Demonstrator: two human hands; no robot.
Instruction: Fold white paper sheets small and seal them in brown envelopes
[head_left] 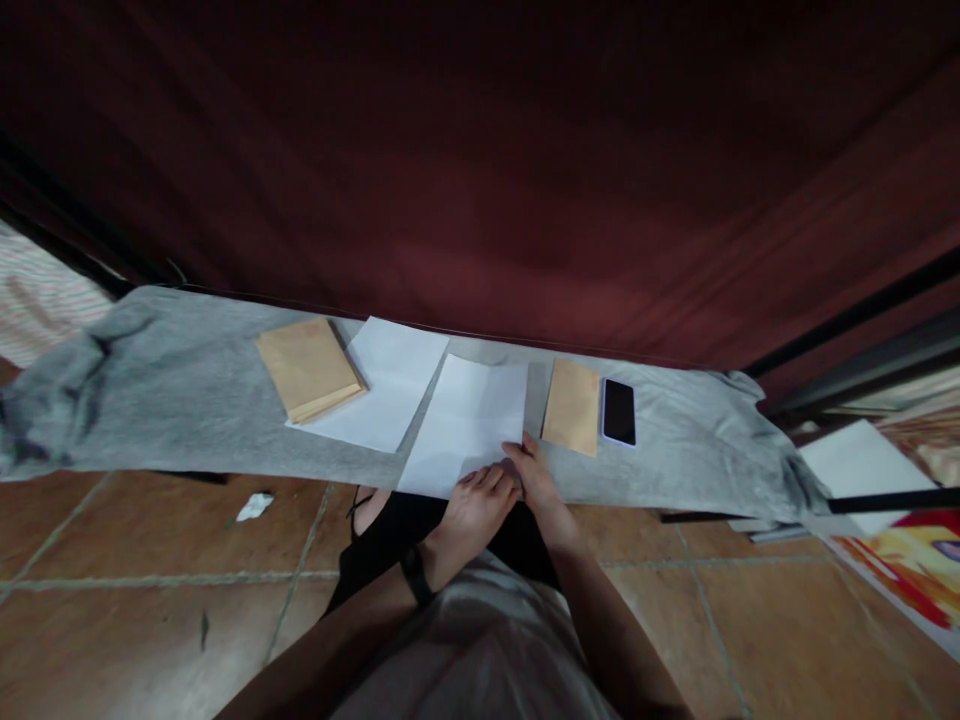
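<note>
Head view: left hand (480, 500) and right hand (535, 472) touch a white sheet (472, 415) (cannot tell if gripping)

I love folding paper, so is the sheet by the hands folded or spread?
Mostly spread: the sheet lies broad on the cloth. Where the left hand covers it, I can't tell.

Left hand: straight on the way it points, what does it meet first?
Probably the right hand, just ahead of the left hand at the near white sheet; whether the two hands touch is unclear.
</note>
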